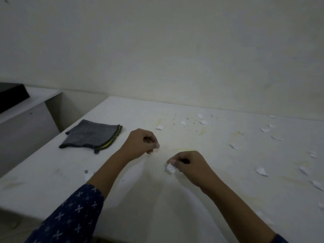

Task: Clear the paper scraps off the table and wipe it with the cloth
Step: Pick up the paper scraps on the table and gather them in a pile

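Note:
Several white paper scraps lie scattered over the right half of the white table [52, 186], among them one scrap [159, 127] near the middle and another [261, 171] at the right. A folded grey cloth [91, 135] with a yellow edge lies at the left. My right hand [189, 164] hovers over the table's middle and pinches a small white scrap [171, 168] between thumb and fingers. My left hand [142, 143] is just to its left, fingers curled, with something small and pale at its fingertips; I cannot tell whether it holds a scrap.
A pale wall runs behind the table. At the left stands a lower white surface [43, 97] with a black object [12, 95] on it. Yellowish stains and dark crumbs [184, 122] mark the tabletop. A few small scraps [87, 175] lie beside my left forearm.

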